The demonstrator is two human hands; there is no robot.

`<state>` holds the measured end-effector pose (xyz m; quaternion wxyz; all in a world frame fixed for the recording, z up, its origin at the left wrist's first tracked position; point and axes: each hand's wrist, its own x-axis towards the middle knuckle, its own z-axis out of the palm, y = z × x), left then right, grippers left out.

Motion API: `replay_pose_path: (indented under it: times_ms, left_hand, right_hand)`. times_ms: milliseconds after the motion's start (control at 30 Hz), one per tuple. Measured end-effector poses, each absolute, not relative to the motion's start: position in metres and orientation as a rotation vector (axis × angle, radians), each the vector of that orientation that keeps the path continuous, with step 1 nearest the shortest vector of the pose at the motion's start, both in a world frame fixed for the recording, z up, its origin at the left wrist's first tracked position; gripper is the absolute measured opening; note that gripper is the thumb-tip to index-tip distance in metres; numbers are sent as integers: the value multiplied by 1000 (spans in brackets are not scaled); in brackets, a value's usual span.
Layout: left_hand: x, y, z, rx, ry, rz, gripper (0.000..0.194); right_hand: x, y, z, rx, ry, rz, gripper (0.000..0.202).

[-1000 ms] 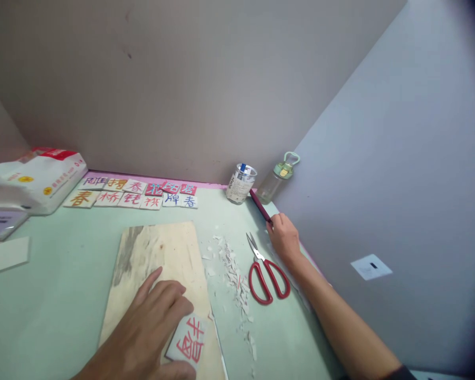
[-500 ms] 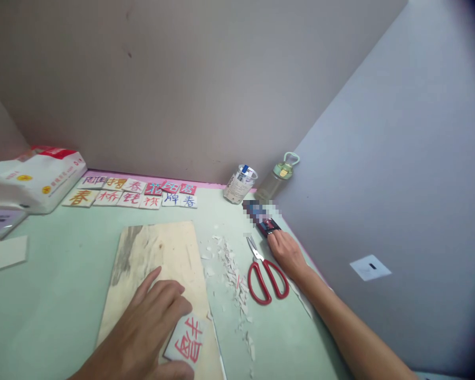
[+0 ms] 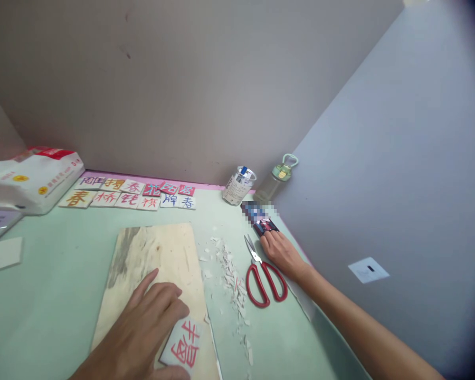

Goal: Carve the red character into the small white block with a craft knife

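My left hand (image 3: 142,327) lies over a wooden board (image 3: 174,248). Its thumb and index finger grip a white card-like tile (image 3: 184,345) with a red handwritten character. At the near end of a phone (image 3: 265,224), my right hand (image 3: 281,253) has its fingers curled onto the lit screen; the fingertips are partly hidden. Red-handled scissors (image 3: 266,282) lie just left of that hand, their blades slightly apart and pointing away from me. Thin white scraps (image 3: 233,282) are strewn between the board and the scissors.
Two rows of lettered tiles (image 3: 129,200) lie near the back wall. A tin can (image 3: 237,187) and a green-lidded bottle (image 3: 275,182) stand in the back right corner. On the left are a tissue pack (image 3: 39,182) and a blank white strip (image 3: 3,254).
The view has shifted slightly. My right fingers have moved a little on the phone's near end. My left hand keeps its hold on the tile.
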<state>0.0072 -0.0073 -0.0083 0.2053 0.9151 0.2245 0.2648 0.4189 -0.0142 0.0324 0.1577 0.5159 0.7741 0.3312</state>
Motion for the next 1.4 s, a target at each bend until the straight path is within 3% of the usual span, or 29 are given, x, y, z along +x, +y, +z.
replay_pose_path:
  times_ms: [400, 733, 1400]
  left_hand:
    - [9, -8, -10, 2531, 625, 759, 62]
    - [12, -13, -2, 2513, 711, 748, 43]
    - [12, -12, 3, 2528, 709, 757, 42]
  right_hand:
    - [413, -12, 35, 1372, 2186, 955, 15]
    - [411, -12, 34, 1386, 2196, 949, 14]
    - [412, -13, 38, 1475, 2165, 945, 15]
